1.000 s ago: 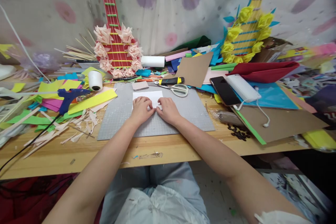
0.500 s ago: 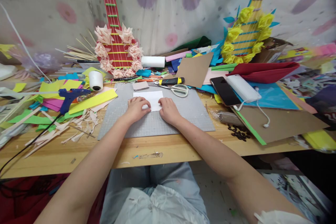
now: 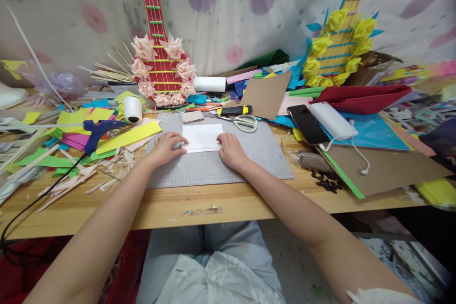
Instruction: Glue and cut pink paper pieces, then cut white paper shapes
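A folded white paper (image 3: 202, 137) lies flat on a grey cutting mat (image 3: 256, 152) on the wooden table. My left hand (image 3: 165, 148) rests at the paper's lower left corner, fingertips pressed on its edge. My right hand (image 3: 231, 149) presses the paper's lower right edge, fingers curled down onto it. Both hands lie flat against paper and mat; neither lifts anything.
Scissors (image 3: 242, 122) and a yellow-black cutter (image 3: 233, 110) lie just beyond the paper. A blue glue gun (image 3: 97, 131), white tape roll (image 3: 132, 109) and coloured paper scraps crowd the left. A phone (image 3: 305, 124), white power bank (image 3: 330, 120) and cardboard (image 3: 381, 166) sit right. Two paper guitars lean behind.
My hands have slid apart along the paper's near edge, the left one moving far left to the corner. More of the white paper now shows between them.
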The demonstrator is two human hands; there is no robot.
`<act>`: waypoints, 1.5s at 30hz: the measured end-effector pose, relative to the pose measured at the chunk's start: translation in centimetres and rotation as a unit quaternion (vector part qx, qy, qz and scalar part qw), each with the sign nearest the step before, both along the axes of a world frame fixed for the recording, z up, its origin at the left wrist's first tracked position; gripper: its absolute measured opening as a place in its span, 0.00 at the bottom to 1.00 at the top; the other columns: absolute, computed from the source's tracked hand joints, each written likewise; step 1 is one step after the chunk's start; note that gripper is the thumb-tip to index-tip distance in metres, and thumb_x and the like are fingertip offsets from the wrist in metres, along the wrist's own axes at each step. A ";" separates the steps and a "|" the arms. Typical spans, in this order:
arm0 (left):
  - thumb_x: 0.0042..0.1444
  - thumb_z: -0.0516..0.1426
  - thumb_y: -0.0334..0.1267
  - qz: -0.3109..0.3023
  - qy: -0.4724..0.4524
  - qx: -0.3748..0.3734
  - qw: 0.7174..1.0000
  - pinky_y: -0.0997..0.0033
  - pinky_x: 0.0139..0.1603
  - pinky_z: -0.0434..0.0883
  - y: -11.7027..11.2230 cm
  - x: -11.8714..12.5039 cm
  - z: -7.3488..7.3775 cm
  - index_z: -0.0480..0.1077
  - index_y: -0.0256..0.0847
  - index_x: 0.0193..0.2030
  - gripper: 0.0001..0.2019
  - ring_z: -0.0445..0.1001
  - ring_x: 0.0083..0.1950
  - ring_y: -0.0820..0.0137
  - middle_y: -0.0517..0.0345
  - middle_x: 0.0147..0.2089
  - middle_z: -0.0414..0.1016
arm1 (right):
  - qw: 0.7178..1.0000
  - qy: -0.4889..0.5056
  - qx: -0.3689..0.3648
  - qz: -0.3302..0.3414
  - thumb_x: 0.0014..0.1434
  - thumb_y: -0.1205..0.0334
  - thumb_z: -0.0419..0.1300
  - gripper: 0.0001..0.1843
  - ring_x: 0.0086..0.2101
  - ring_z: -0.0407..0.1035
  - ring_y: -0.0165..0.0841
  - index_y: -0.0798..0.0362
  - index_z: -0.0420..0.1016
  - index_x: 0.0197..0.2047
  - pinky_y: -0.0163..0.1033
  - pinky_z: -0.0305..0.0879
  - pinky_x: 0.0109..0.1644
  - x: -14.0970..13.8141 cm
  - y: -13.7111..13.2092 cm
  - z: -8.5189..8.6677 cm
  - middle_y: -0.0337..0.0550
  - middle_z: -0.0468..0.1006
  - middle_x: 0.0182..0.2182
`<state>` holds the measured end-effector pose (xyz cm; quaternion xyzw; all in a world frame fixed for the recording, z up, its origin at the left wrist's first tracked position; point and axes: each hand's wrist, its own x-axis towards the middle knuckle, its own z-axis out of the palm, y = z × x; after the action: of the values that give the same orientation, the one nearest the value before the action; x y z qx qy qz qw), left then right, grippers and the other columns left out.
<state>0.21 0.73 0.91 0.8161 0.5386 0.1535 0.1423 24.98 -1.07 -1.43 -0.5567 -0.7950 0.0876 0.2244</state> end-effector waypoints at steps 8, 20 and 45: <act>0.49 0.52 0.35 0.026 -0.046 0.048 0.997 0.61 0.53 0.64 0.8 -1.3 0.3 0.71 0.43 0.42 0.13 0.68 0.49 0.64 0.54 0.46 0.73 | 1.000 0.003 0.010 0.005 0.47 0.75 0.48 0.19 0.42 0.57 0.41 0.56 0.66 0.43 0.45 0.56 0.48 0.0 0.0 -0.2 0.52 0.69 0.41; 0.59 0.43 0.36 -0.072 -0.011 0.069 0.995 0.62 0.61 0.59 0.5 5.6 0.2 0.67 0.38 0.53 0.19 0.62 0.60 0.67 0.51 0.57 0.67 | 0.933 0.347 -0.084 -0.055 0.50 0.70 0.47 0.11 0.36 0.67 0.30 0.52 0.63 0.36 0.40 0.63 0.43 1.5 2.1 -0.6 0.40 0.73 0.34; 0.43 0.55 0.41 0.054 -0.064 -0.074 0.994 0.67 0.48 0.66 5.4 5.6 4.1 0.71 0.39 0.42 0.18 0.71 0.48 0.61 0.54 0.46 0.74 | 0.876 0.461 -0.105 -0.090 0.49 0.63 0.57 0.20 0.48 0.65 0.33 0.52 0.60 0.47 0.43 0.62 0.53 2.2 2.5 0.3 0.51 0.68 0.49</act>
<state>5.84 6.12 4.97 0.7616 0.5812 0.1727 0.2286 27.21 1.40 -1.12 -0.5427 -0.5339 0.3971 0.5126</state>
